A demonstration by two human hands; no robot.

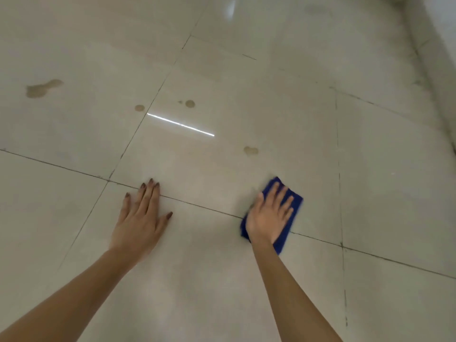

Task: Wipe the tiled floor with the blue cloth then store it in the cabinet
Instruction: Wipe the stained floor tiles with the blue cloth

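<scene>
Right hand presses flat, fingers spread, on the blue cloth on the tiled floor; brown stains lie ahead. Left hand rests flat, empty.

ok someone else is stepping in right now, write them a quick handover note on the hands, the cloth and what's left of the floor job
Left hand: flat on the pale glossy tiled floor, fingers spread, holding nothing, apparently bracing.
Right hand: pressed palm-down on the folded blue cloth, which lies across a grout line; it is blurred, as if mid-wipe.
Done: cannot tell how much is wiped.
Left: brownish stains ahead, a large smear far left, two round spots near the middle, one blotch just beyond the cloth. Then store the cloth in the cabinet, which is not in view.
</scene>
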